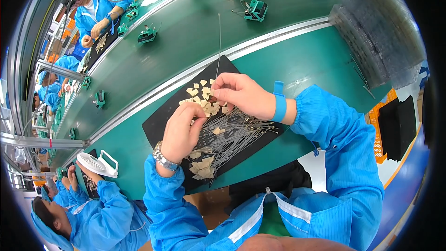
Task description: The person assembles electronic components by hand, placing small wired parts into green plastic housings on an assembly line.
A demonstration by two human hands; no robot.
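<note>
My right hand (245,96) pinches a thin grey cable (219,42), whose free length stands up past the mat's far edge. Closed with its fingertips curled together, my left hand (180,132) is to the left of it; what it holds, if anything, is hidden. Both hands are over a black mat (160,120). Small beige pieces (203,92) lie scattered between and beyond my hands. A bundle of loose grey cables (241,135) is spread below my right hand. More beige pieces (203,168) are heaped at the mat's near edge.
Past a metal rail, a green conveyor (190,32) carries green-and-black units (256,10). A white fan (97,163) stands on the green table (121,135) at left. Clear plastic sheeting (371,28) is at far right, near an orange crate (377,130). Co-workers in blue sit at left.
</note>
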